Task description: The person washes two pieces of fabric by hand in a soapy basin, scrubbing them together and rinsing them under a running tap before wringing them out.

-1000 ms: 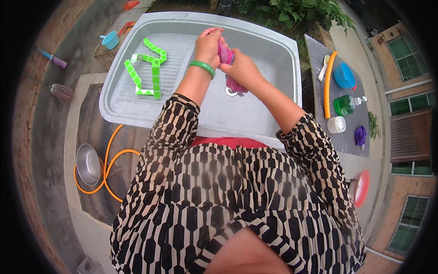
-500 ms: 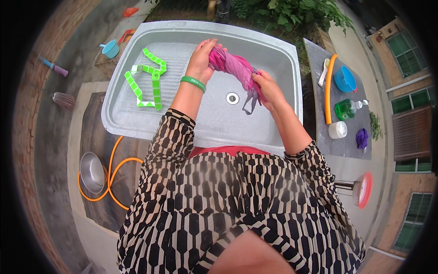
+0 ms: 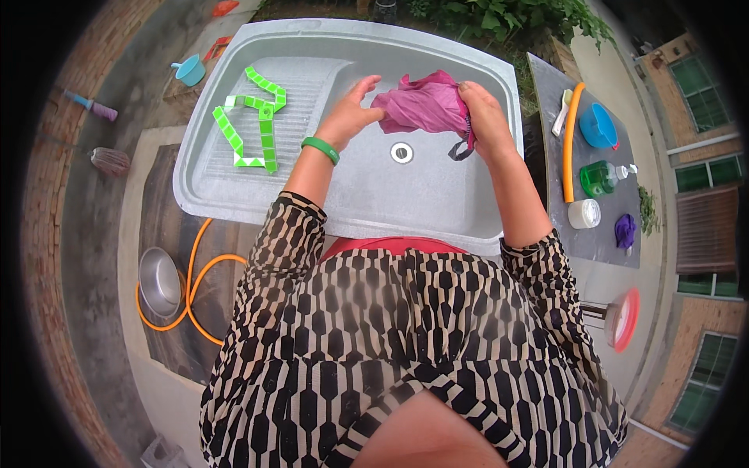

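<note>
Left hand: left hand [image 3: 353,115] is a little above the centre of the frame, over the basin; its fingers are closed on the left edge of the pink cloth [image 3: 425,105], with the thumb raised. A green wristband [image 3: 321,150] sits on this wrist.
Right hand: right hand [image 3: 485,117] is just right of the cloth and grips its right side from above, the fingers curled over it.
Pink cloth: bunched between both hands, held above the sink floor in the upper middle of the frame. A dark strap or cord [image 3: 462,150] hangs from it under the right hand.
Sink: grey sink [image 3: 234,199] fills the upper middle part of the frame. Its round drain [image 3: 402,152] is just below the cloth.
Green folding toy: green chain of segments [image 3: 251,117] lies on the ribbed draining part, on the left of the sink, well apart from the hands.
Right side shelf: dark slab at the right holds an orange tube [image 3: 571,140], a blue cup [image 3: 598,125], a green bottle [image 3: 599,178], a white lid or jar [image 3: 583,213] and a small purple thing [image 3: 625,231].
Left side ground: orange hose [image 3: 195,288] curls in the lower left, near a metal bowl [image 3: 159,281]. A light blue cup [image 3: 189,70] stands in the upper left, beside the sink corner.
Clothing: person wears a black and beige patterned top [image 3: 406,351], which fills the lower part of the frame.
</note>
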Tool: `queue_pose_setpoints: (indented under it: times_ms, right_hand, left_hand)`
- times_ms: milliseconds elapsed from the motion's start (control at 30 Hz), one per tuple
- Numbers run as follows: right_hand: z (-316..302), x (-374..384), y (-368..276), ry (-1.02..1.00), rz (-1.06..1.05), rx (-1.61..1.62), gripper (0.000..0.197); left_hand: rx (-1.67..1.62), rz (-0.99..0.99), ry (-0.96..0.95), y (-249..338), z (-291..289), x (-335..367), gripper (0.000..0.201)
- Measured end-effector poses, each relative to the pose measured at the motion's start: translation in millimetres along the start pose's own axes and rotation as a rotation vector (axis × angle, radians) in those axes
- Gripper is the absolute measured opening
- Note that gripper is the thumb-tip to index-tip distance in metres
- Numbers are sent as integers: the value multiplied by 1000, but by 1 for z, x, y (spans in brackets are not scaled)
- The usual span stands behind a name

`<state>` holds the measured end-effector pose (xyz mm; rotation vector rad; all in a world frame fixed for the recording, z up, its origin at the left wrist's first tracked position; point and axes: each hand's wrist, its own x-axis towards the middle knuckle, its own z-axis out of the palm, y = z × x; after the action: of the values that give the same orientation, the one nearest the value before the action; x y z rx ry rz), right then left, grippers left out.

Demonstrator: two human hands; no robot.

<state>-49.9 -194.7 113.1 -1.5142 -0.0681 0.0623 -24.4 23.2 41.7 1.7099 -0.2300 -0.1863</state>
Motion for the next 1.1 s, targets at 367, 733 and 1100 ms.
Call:
queue_pose_setpoints:
  times_ms: [367, 733, 1100]
  right_hand:
    - [66, 52, -67, 179, -953, -1007, 34]
    - [118, 100, -127, 102, -615, -987, 22]
    - [71, 119, -135, -257, -677, -778, 21]
  left_hand:
    - [-483, -139, -112, -15, 13, -32, 51]
    - [-443, -413, 276, -117, 28, -14, 41]
    - [-501, -379, 441, -152, 20, -8, 7]
